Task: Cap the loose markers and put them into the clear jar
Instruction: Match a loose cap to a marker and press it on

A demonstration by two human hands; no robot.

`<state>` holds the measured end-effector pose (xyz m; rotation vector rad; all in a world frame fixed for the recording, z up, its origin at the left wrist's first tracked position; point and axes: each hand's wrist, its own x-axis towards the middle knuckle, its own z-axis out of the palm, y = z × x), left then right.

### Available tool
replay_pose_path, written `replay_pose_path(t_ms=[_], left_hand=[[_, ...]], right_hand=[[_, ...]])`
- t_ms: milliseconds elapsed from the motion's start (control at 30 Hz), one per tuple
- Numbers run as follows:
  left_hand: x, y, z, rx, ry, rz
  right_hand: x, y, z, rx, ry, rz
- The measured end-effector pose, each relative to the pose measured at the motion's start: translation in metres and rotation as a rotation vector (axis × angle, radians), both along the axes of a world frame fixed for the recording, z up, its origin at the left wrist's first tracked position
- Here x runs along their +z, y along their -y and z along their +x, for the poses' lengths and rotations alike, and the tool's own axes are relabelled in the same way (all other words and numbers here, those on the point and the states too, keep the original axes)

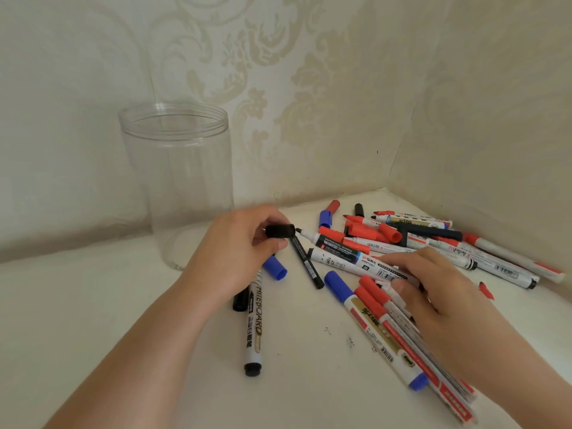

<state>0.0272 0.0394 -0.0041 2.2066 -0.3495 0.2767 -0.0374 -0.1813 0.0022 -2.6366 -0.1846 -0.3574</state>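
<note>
Over at the left stands the tall clear plastic jar (pixel 176 184), upright and uncapped on the white tabletop (pixel 93 305), with nothing visible inside it. Just right of the jar's base, the person's left hand (pixel 238 252) pinches a short black marker cap (pixel 280 231) between thumb and fingers, the cap's open end turned away from the jar. Below that hand, a white whiteboard marker with black ends (pixel 254 323) lies pointing toward the viewer, with a loose black cap (pixel 240 300) touching it on the jar side and a loose blue cap (pixel 275 267) near its upper end. A thin black pen (pixel 306 261) lies slanted just beyond the held cap. Further right of the jar sprawls the heap of loose red, blue and black markers and caps (pixel 402 239), reaching toward the wall corner. The right hand (pixel 433 289) lies over the near side of this heap, its curled fingers closing on a white uncapped marker with a dark label (pixel 340 246), whose bare tip points at the held cap, almost touching it. Under the wrist, several red-capped and blue-capped markers (pixel 390 329) lie side by side.
</note>
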Motion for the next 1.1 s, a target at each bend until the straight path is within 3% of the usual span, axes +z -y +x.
replay_pose_path(t_ms=[400, 467, 567, 633, 867, 1100], left_hand=[[0.0, 0.003, -0.002, -0.007, 0.001, -0.021], [-0.001, 0.005, 0.001, 0.005, -0.102, -0.12], [0.007, 0.008, 0.0, -0.035, -0.388, -0.578], [0.011, 0.007, -0.002, -0.1, -0.473, -0.765], [0.006, 0.006, -0.001, -0.098, -0.466, -0.935], [0.004, 0.007, -0.001, -0.129, -0.459, -0.879]], right_hand=[[0.001, 0.003, 0.001, -0.001, 0.021, -0.04], [0.002, 0.004, 0.001, -0.003, 0.013, -0.03], [0.003, 0.004, 0.001, -0.003, -0.009, -0.019], [0.003, 0.004, 0.001, -0.001, -0.009, -0.016], [0.002, 0.004, 0.001, 0.016, 0.013, 0.001], [0.001, 0.004, 0.0, 0.027, 0.001, -0.018]])
